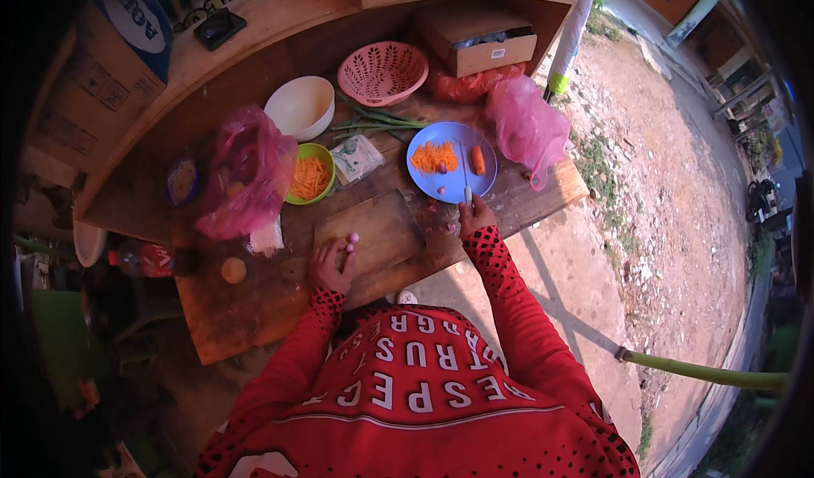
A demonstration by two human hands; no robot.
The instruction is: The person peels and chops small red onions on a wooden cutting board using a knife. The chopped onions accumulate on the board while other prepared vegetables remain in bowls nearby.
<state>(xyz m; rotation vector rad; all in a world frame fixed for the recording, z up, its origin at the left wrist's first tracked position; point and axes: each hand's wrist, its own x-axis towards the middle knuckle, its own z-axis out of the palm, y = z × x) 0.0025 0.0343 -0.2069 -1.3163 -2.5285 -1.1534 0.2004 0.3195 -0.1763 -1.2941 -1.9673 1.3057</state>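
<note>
My left hand rests on the wooden chopping board, its fingers beside two small peeled shallots. In my right hand is the handle of a knife, whose blade lies over the blue plate. Shredded carrot, a carrot piece and small shallots are on that plate. More shredded carrot fills a green bowl behind the board. Just left of my right hand, a shallot and bits of skin lie on the table.
Pink plastic bags stand left and right. Behind are a white bowl, a pink basket, green onions and a packet. A round tan item sits near the left edge, by a bottle.
</note>
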